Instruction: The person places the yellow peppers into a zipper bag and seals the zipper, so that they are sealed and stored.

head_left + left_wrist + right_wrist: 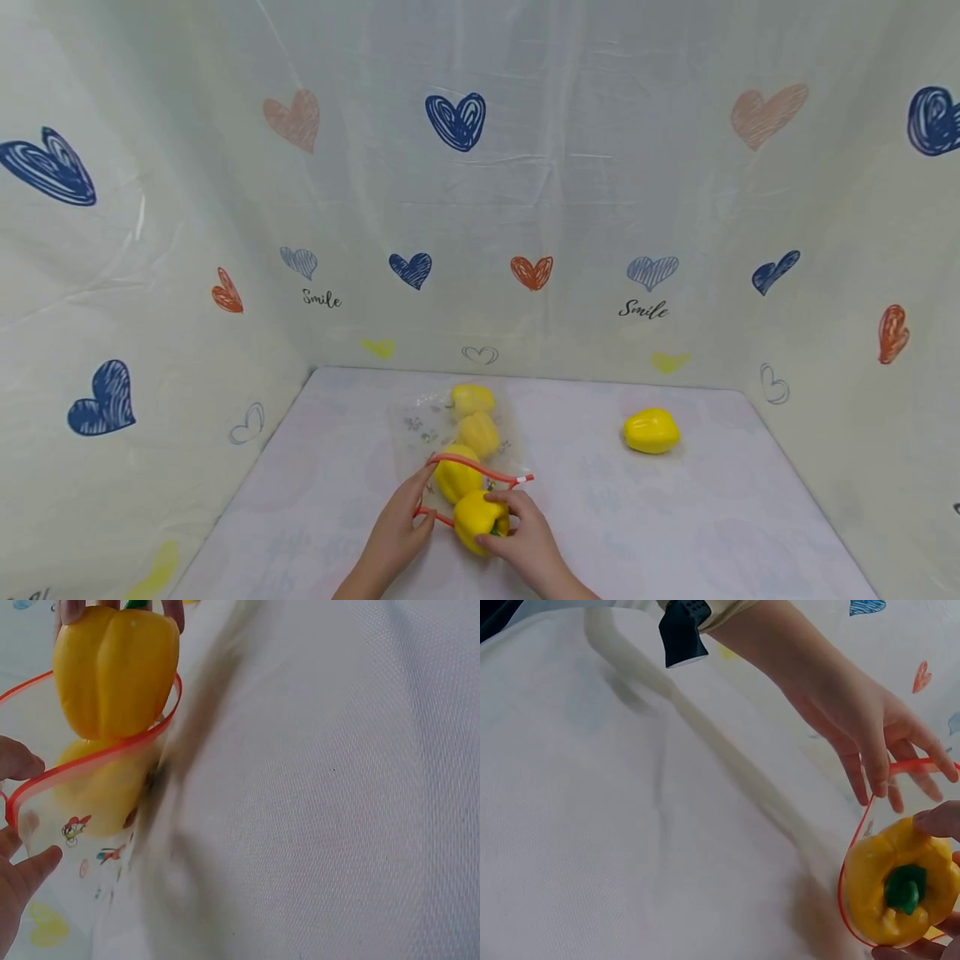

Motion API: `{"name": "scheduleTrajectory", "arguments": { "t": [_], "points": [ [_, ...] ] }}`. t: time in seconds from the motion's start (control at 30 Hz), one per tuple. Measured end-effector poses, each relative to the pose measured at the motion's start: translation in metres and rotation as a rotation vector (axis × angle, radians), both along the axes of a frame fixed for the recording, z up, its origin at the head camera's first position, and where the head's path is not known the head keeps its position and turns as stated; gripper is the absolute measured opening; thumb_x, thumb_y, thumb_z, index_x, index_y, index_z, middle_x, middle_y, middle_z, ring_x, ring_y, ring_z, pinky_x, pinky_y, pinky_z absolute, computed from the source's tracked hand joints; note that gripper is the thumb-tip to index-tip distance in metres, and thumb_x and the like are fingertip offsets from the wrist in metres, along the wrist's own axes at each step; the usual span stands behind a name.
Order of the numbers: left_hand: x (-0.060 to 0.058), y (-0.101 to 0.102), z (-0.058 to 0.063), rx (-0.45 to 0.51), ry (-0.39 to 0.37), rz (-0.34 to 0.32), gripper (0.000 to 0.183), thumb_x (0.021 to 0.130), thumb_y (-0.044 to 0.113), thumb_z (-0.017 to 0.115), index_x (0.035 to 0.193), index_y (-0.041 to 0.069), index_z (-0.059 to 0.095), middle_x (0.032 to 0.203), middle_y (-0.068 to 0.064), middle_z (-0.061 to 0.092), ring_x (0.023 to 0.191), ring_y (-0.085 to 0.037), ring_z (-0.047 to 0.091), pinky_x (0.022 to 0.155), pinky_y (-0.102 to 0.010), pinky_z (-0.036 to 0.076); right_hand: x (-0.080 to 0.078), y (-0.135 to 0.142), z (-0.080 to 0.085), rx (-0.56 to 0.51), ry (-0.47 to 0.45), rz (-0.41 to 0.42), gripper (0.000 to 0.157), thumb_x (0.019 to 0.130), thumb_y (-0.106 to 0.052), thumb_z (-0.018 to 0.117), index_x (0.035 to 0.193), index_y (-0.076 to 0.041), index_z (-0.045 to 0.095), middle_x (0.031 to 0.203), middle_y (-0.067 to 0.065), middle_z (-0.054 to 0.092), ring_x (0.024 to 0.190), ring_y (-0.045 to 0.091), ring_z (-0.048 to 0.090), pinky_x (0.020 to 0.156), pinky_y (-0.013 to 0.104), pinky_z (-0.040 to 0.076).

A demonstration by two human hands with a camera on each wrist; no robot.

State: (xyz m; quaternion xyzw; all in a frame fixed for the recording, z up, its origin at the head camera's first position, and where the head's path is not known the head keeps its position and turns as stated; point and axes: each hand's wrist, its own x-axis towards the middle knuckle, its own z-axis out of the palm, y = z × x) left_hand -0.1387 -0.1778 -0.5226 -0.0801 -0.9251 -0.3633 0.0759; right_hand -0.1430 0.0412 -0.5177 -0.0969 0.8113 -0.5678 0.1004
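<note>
A clear zip bag (420, 429) with a red zip rim lies on the table, its mouth held apart toward me. Through its film show several yellow bell peppers (478, 435). My left hand (400, 531) grips the left side of the red rim (90, 759), thumb and fingers on either side of it. With my right hand (531, 540) I hold another yellow bell pepper (474, 518) by its stem end, fingers spread around it. That pepper's lower end is at the bag's mouth; its green stem (906, 889) faces away from the bag.
One more yellow bell pepper (651, 431) lies apart on the right of the white table (600, 517). Pale curtains (570, 192) printed with hearts enclose the table at the back and both sides.
</note>
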Motion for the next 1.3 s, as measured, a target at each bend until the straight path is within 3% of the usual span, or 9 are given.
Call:
{"name": "scheduleTrajectory", "arguments": {
  "t": [0.23,0.5,0.8,1.0,1.3],
  "points": [
    [0.002,0.001,0.002,0.014,0.008,-0.008,0.066,0.083,-0.001,0.071,0.143,0.005,0.045,0.141,-0.016,0.051,0.126,-0.036,0.049,0.102,-0.054,0.04,0.0,-0.006,-0.002,0.007,0.033,-0.017,0.048,0.075,-0.024,0.085,0.116,-0.009,0.066,0.12,0.008,0.058,0.103,0.029,0.054,0.08,0.045,0.053],
    [0.004,0.001,0.001,-0.007,0.048,-0.006,0.067,0.082,-0.002,0.072,0.142,0.004,0.046,0.138,-0.017,0.053,0.124,-0.037,0.051,0.101,-0.054,0.042,0.002,-0.008,0.001,0.053,0.004,-0.054,0.049,0.074,-0.029,0.085,0.117,-0.012,0.067,0.12,0.005,0.06,0.101,0.027,0.054,0.087,0.051,0.05],
    [0.003,0.004,0.0,0.015,0.07,-0.006,0.069,0.081,-0.002,0.073,0.144,0.009,0.046,0.14,-0.013,0.052,0.126,-0.033,0.05,0.102,-0.051,0.042,-0.001,-0.019,0.003,0.099,0.026,-0.107,0.052,0.073,-0.03,0.086,0.118,-0.012,0.066,0.121,0.005,0.061,0.101,0.025,0.055,0.091,0.052,0.049],
    [0.004,0.003,0.0,0.018,0.087,-0.01,0.069,0.081,-0.005,0.072,0.143,0.008,0.046,0.14,-0.013,0.052,0.125,-0.034,0.05,0.101,-0.052,0.042,-0.003,-0.024,0.003,0.086,0.077,-0.099,0.052,0.074,-0.025,0.085,0.119,-0.008,0.065,0.121,0.006,0.06,0.11,0.029,0.056,0.096,0.054,0.047],
    [0.005,0.003,0.002,0.008,0.092,-0.016,0.068,0.082,-0.005,0.071,0.144,0.01,0.046,0.139,-0.012,0.053,0.126,-0.033,0.05,0.102,-0.052,0.041,-0.006,-0.033,-0.006,0.018,0.086,-0.109,0.05,0.078,-0.022,0.083,0.122,-0.012,0.062,0.126,0.006,0.054,0.114,0.027,0.052,0.101,0.054,0.043]
  ]
}}
